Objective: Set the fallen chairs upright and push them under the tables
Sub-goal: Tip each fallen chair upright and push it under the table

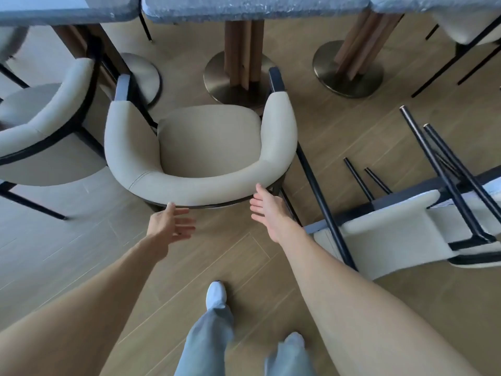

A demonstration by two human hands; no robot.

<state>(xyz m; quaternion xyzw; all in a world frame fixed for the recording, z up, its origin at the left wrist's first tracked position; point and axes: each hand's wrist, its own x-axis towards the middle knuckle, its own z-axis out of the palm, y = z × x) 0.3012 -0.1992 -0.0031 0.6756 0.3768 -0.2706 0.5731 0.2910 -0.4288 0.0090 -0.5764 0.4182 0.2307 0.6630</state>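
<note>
A cream armchair with a black frame stands upright in front of me, its seat facing the middle table, which is wrapped in plastic film. My left hand hovers just behind the curved backrest with its fingers spread, holding nothing. My right hand is open too, its fingertips at the backrest's right rear edge. A second cream chair lies toppled on the floor at the right, its black legs pointing up and away.
Another upright cream chair stands at the left, close beside the middle one. Wooden pedestals on round metal bases hold up the tables. A further chair sits at the top right. My feet are on the wooden floor.
</note>
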